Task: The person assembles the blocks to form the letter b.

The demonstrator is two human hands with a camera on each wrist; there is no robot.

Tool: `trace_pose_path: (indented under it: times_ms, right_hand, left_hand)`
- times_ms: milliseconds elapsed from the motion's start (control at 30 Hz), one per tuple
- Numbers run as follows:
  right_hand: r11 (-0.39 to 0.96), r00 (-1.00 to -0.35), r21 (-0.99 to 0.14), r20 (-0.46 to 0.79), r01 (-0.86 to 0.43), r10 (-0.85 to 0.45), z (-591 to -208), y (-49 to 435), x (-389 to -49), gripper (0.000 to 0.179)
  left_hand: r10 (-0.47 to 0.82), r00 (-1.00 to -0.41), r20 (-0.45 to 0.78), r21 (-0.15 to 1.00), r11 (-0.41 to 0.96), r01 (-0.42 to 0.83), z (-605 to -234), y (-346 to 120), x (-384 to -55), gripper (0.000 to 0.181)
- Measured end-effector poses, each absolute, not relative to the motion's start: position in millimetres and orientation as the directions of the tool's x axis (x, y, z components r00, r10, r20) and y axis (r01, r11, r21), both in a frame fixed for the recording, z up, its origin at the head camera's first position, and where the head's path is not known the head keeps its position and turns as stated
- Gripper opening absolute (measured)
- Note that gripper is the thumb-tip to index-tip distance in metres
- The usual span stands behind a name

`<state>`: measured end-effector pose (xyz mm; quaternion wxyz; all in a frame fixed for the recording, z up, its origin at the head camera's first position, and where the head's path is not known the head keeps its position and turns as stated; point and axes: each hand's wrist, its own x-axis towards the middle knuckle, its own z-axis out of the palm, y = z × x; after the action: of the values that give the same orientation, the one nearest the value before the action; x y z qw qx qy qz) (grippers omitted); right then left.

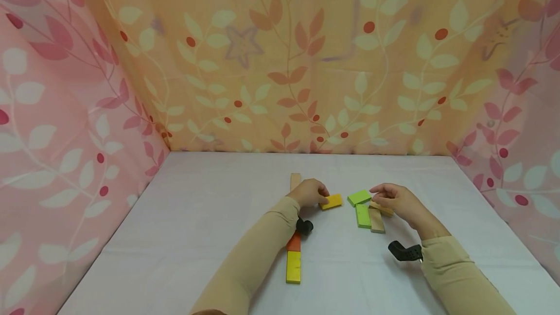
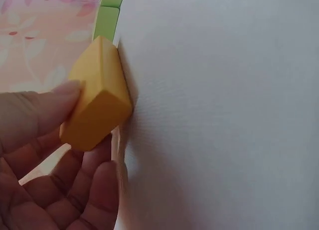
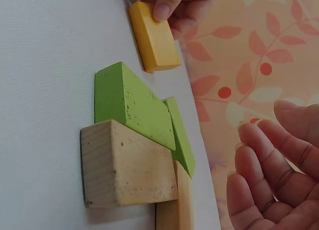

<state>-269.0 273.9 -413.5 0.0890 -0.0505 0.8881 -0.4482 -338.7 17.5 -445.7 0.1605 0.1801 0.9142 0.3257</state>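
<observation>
A yellow-orange wooden block (image 1: 332, 201) is pinched between thumb and fingers of my left hand (image 1: 309, 192); in the left wrist view the block (image 2: 97, 95) is held at one end. My right hand (image 1: 395, 201) hovers by the small pile, its fingers loosely bent and holding nothing; the right wrist view shows this hand (image 3: 279, 175) apart from the blocks. The pile has two green blocks (image 1: 362, 216) and plain wood blocks (image 1: 377, 220), one resting partly on others. Beside my left arm runs a line of blocks, with a yellow block (image 1: 293, 267) at its near end.
In that line, an orange-red block (image 1: 294, 242) adjoins the yellow one, and a plain wood block (image 1: 295, 180) lies at the far end; my left forearm hides the middle. A white cloth (image 1: 210, 198) covers the table, and a floral curtain (image 1: 280, 62) hangs behind it.
</observation>
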Motion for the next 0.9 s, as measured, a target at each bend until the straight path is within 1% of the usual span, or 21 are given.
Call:
trace_pose_path:
  times_ms: [133,367,533,767,900]
  right_hand:
    - [0.597,-0.979,-0.802,-0.112,-0.012,-0.171,-413.1,274.9,-268.5,0.036]
    - [0.590,-0.978,-0.807,-0.122,-0.001,-0.169,-411.7,274.4,-266.7,0.034]
    - [0.592,-0.976,-0.806,-0.144,0.021,-0.162,-412.0,272.9,-264.3,0.036]
    - [0.594,-0.974,-0.804,-0.151,0.023,-0.167,-414.5,273.7,-263.7,0.038]
    - [0.600,-0.974,-0.799,-0.154,0.025,-0.165,-415.9,273.2,-263.3,0.037]
  left_hand:
    - [0.467,-0.872,-0.146,0.637,0.719,0.279,-442.7,13.7,-337.6,0.007]
    - [0.505,-0.847,-0.165,0.624,0.718,0.307,-437.7,4.7,-335.0,0.009]
    - [0.534,-0.830,-0.162,0.607,0.717,0.344,-434.4,-3.0,-330.3,0.009]
    - [0.569,-0.813,-0.124,0.566,0.713,0.413,-432.5,-14.8,-326.7,0.009]
    - [0.560,-0.819,-0.128,0.567,0.719,0.403,-433.3,-21.0,-326.0,0.009]
